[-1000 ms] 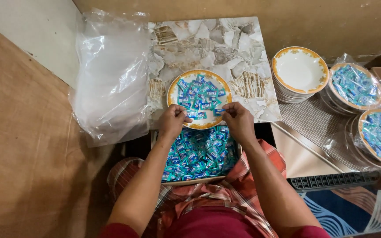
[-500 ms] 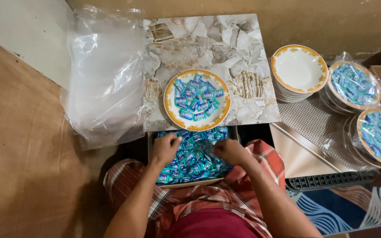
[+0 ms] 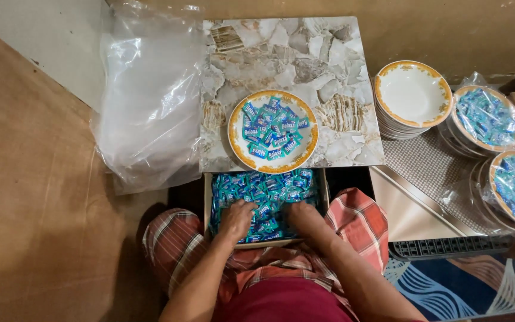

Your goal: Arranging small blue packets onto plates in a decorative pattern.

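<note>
Resting in box (image 3: 323, 189) of blue candies (image 3: 266, 194): both hands (fingers' state unclear); plate (image 3: 236, 140) holds more.

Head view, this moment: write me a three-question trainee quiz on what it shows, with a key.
1. True or false: both hands are in the box of blue sweets.
2. Which of these stands on the marble tile? A) a plate of sweets B) the stack of empty plates C) a plate wrapped in plastic
3. Fill in: the clear plastic bags lie to the ___ of the tile.

Key
1. True: the left hand and right hand both rest down among the sweets.
2. A: the plate of sweets stands on the tile; the empty stack and wrapped plates sit off to its right.
3. Left.
</note>
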